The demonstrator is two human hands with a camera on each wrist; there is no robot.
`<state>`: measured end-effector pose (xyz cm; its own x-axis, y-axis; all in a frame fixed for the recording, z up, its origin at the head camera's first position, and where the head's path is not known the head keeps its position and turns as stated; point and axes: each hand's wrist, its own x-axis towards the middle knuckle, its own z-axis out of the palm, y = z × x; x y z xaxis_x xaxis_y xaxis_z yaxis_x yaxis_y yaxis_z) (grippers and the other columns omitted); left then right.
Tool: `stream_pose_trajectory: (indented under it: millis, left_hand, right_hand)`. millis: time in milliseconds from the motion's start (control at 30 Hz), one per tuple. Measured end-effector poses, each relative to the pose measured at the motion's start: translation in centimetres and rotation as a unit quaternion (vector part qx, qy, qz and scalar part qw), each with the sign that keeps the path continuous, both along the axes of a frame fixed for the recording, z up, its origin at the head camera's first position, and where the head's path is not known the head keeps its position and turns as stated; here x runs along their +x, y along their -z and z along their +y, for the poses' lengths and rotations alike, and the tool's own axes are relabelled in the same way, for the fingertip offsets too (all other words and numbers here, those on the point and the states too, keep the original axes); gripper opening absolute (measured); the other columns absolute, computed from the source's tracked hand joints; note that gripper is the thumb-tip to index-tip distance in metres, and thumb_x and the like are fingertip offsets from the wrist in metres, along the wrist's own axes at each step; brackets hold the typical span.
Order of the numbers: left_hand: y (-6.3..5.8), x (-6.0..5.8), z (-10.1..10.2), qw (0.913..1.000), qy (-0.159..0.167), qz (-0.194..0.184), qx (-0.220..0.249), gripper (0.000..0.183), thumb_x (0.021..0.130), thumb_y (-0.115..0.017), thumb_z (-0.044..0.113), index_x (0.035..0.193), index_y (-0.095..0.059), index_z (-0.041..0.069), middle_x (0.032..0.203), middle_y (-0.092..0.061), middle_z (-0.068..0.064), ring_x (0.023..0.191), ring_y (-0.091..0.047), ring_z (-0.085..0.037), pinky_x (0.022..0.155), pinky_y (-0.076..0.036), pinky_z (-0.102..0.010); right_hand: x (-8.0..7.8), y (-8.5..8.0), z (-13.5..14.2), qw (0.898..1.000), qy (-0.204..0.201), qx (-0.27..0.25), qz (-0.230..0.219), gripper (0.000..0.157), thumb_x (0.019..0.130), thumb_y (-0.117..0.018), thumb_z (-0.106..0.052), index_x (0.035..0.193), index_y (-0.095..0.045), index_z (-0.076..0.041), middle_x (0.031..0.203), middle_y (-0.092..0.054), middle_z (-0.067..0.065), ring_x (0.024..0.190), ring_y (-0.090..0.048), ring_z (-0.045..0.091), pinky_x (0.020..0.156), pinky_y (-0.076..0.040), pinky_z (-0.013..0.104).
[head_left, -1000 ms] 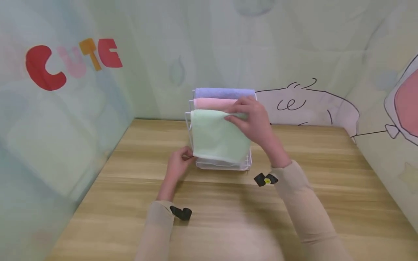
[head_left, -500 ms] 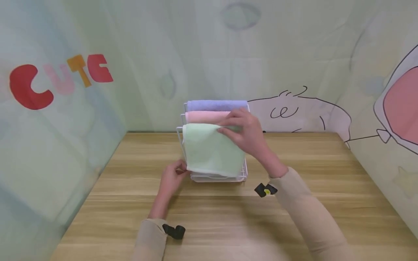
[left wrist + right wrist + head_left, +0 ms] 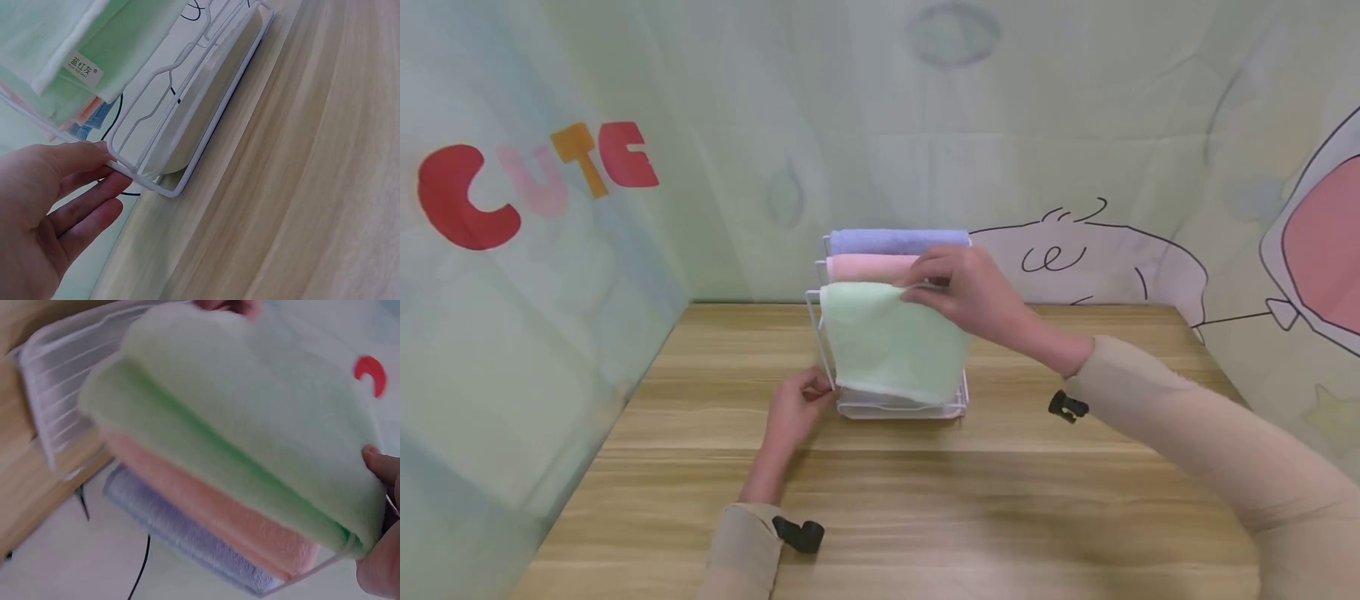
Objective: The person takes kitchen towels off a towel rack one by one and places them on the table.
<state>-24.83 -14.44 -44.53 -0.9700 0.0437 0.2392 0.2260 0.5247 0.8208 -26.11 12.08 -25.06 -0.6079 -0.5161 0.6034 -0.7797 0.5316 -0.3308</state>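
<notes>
A white wire rack (image 3: 901,411) stands on the wooden table with three cloths hung one behind another. The green towel (image 3: 887,342) hangs folded at the front, the pink towel (image 3: 867,267) behind it, the lilac-blue towel (image 3: 898,242) at the back. My right hand (image 3: 970,287) pinches the green towel's top edge, thumb in front. In the right wrist view the green towel's two layers (image 3: 225,406) hang apart. At the rack's lower left corner, my left hand (image 3: 793,407) pinches the wire frame (image 3: 140,178) between thumb and fingers.
A whitish tray (image 3: 200,119) sits in the rack's base. Behind the table (image 3: 700,467) hangs a printed backdrop (image 3: 737,167) with a cartoon drawing. A small fabric label (image 3: 85,67) shows on the green towel. Black straps with small devices sit at both cuffs.
The head view has tilted up since the first frame. My right forearm has swung outward to the right, and the green towel's lower edge has shifted slightly rightward. My left hand keeps its place.
</notes>
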Motion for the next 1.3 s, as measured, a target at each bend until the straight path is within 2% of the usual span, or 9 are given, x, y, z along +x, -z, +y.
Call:
stream_pose_trajectory:
  millis: [200, 367, 567, 667, 767, 900, 1133, 1300]
  left_hand:
    - [0.1, -0.1, 0.0, 0.9999, 0.001, -0.003, 0.011, 0.011, 0.081, -0.074, -0.002, 0.083, -0.065, 0.002, 0.09, -0.073, -0.017, 0.087, -0.074, -0.033, 0.075, -0.064, -0.033]
    - [0.2, -0.2, 0.0, 1.0, 0.0, -0.003, 0.005, 0.01, 0.081, -0.075, 0.0, 0.084, -0.066, 0.003, 0.09, -0.074, -0.016, 0.086, -0.073, -0.031, 0.076, -0.063, -0.033]
    - [0.1, -0.2, -0.3, 1.0, -0.009, -0.001, 0.003, 0.01, 0.081, -0.076, 0.0, 0.083, -0.066, 0.002, 0.09, -0.074, -0.016, 0.088, -0.074, -0.031, 0.078, -0.063, -0.034]
    - [0.0, -0.2, -0.3, 1.0, -0.006, 0.005, -0.002, 0.01, 0.081, -0.076, 0.001, 0.084, -0.067, 0.003, 0.09, -0.074, -0.015, 0.087, -0.074, -0.031, 0.078, -0.063, -0.034]
    - [0.0, -0.1, -0.2, 0.9999, -0.005, 0.012, -0.005, 0.011, 0.08, -0.077, 0.001, 0.083, -0.067, 0.003, 0.087, -0.074, -0.015, 0.084, -0.073, -0.029, 0.076, -0.063, -0.033]
    - [0.0, 0.0, -0.2, 0.9998, -0.009, 0.019, -0.006, 0.012, 0.079, -0.078, -0.001, 0.08, -0.066, 0.004, 0.083, -0.073, -0.013, 0.08, -0.072, -0.026, 0.073, -0.063, -0.03]
    - [-0.1, 0.1, -0.4, 0.9997, 0.005, 0.022, -0.001, 0.012, 0.08, -0.077, -0.001, 0.08, -0.065, 0.002, 0.083, -0.073, -0.015, 0.081, -0.073, -0.028, 0.072, -0.063, -0.028]
    - [0.1, -0.1, -0.4, 0.9999, 0.0, 0.015, -0.003, 0.013, 0.079, -0.078, 0.001, 0.08, -0.066, 0.003, 0.084, -0.073, -0.014, 0.082, -0.073, -0.027, 0.073, -0.063, -0.027]
  right_hand:
    - [-0.1, -0.9, 0.4, 0.998, -0.022, 0.053, -0.017, 0.014, 0.086, -0.076, -0.01, 0.099, -0.077, -0.008, 0.093, -0.076, 0.004, 0.072, -0.059, 0.011, 0.064, -0.051, 0.021]
    - [-0.3, -1.3, 0.2, 0.997, -0.029, 0.07, -0.03, 0.012, 0.087, -0.074, -0.007, 0.099, -0.077, -0.007, 0.09, -0.075, 0.004, 0.068, -0.054, 0.012, 0.062, -0.045, 0.022]
    - [-0.5, -1.8, -0.3, 0.995, -0.038, 0.081, -0.047, 0.013, 0.088, -0.072, -0.006, 0.101, -0.076, -0.007, 0.091, -0.074, 0.005, 0.07, -0.055, 0.012, 0.064, -0.047, 0.022]
    - [-0.4, -2.6, -0.3, 0.994, -0.043, 0.086, -0.047, 0.013, 0.087, -0.073, -0.006, 0.1, -0.076, -0.006, 0.091, -0.074, 0.006, 0.069, -0.053, 0.012, 0.064, -0.045, 0.022]
    - [-0.1, -4.2, -0.2, 0.992, -0.035, 0.105, -0.064, 0.014, 0.088, -0.073, -0.008, 0.102, -0.075, -0.008, 0.09, -0.072, 0.005, 0.07, -0.051, 0.013, 0.064, -0.043, 0.021]
    - [0.1, -7.3, -0.1, 0.989, -0.006, 0.129, -0.077, 0.017, 0.091, -0.07, -0.01, 0.107, -0.075, -0.01, 0.095, -0.072, 0.004, 0.074, -0.051, 0.015, 0.066, -0.042, 0.022]
    - [0.0, -13.0, 0.1, 0.993, 0.028, 0.116, -0.019, 0.017, 0.093, -0.068, -0.01, 0.107, -0.076, -0.012, 0.095, -0.072, 0.006, 0.075, -0.048, 0.014, 0.066, -0.037, 0.019]
    - [-0.1, -16.5, 0.5, 0.993, 0.046, 0.112, -0.004, 0.015, 0.094, -0.068, -0.016, 0.106, -0.076, -0.015, 0.092, -0.07, 0.0, 0.074, -0.048, 0.009, 0.067, -0.038, 0.017]
